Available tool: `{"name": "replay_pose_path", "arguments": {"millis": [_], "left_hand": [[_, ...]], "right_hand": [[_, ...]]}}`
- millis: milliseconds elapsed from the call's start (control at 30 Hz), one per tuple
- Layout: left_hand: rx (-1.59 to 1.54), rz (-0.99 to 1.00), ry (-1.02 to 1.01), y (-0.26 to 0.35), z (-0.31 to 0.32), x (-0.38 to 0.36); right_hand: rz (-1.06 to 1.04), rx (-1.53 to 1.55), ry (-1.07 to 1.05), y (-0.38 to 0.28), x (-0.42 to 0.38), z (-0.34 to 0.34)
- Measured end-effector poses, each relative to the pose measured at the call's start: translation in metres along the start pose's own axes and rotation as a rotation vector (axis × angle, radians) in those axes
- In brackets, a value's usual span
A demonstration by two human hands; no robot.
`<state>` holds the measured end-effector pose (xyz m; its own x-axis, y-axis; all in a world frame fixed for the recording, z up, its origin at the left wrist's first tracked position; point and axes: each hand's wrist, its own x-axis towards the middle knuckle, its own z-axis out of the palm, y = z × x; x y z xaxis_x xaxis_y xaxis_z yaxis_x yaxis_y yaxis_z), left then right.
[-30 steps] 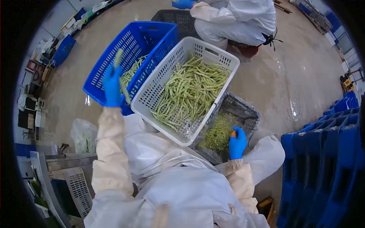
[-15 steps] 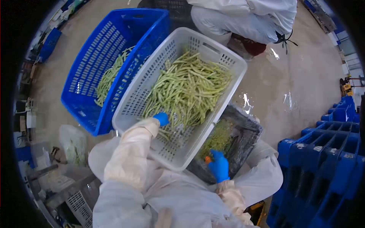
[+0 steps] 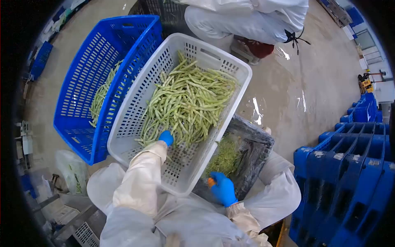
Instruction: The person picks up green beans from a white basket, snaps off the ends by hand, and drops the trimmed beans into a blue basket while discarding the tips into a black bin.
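Observation:
A white perforated basket (image 3: 241, 88) with a heap of long green beans (image 3: 189, 99) is tilted across my front. My left hand (image 3: 166, 138), in a blue glove, is at the near edge of the heap, touching or very close to the beans; its fingers are hidden. My right hand (image 3: 224, 190), also gloved in blue, is closed around a small orange object (image 3: 211, 182), possibly a handle; the rest of it is hidden. That hand is above a dark-lined crate (image 3: 263, 142) with green bean trimmings (image 3: 225, 158) inside.
At the left stands a blue perforated crate (image 3: 78, 99) with more beans. A person in white clothing (image 3: 247, 20) sits across from me beside a dark crate (image 3: 166, 14). Blue pallets (image 3: 341, 185) are stacked at right; a clear plastic bag (image 3: 70, 166) is on the left. The floor (image 3: 284, 90) looks wet.
The whole view has shifted, so the baskets appear further left and slightly lower. My left hand has moved slightly right along the beans. My right hand keeps the orange object over the dark-lined crate.

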<state>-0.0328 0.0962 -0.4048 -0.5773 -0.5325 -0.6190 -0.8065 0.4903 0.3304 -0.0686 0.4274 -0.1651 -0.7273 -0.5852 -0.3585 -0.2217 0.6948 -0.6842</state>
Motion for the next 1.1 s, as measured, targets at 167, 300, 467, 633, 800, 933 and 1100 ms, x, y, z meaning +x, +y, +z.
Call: {"name": "replay_pose_path", "arguments": {"millis": [167,300,467,633,800,933,1100], "left_hand": [[-0.082,0.342,0.236,0.04,-0.092,-0.081],[-0.188,0.854,0.34,0.114,-0.138,-0.192],[0.291,1.186,0.373,0.153,-0.14,-0.28],[0.44,1.218,0.46,0.159,-0.14,-0.31],[0.583,1.225,0.51,0.161,-0.142,-0.323],[0.627,1.24,0.562,0.164,-0.145,-0.331],[0.643,1.246,0.601,0.164,-0.147,-0.339]], "right_hand": [[-0.073,0.317,0.28,-0.011,-0.003,-0.014],[-0.033,0.68,0.24,-0.006,-0.004,-0.018],[-0.152,1.067,0.006,-0.026,-0.028,-0.046],[-0.243,0.999,-0.129,-0.013,-0.042,-0.049],[-0.169,1.117,-0.258,-0.007,-0.045,-0.05],[-0.147,1.172,-0.325,-0.005,-0.046,-0.05],[-0.113,1.19,-0.345,-0.008,-0.046,-0.049]]}}
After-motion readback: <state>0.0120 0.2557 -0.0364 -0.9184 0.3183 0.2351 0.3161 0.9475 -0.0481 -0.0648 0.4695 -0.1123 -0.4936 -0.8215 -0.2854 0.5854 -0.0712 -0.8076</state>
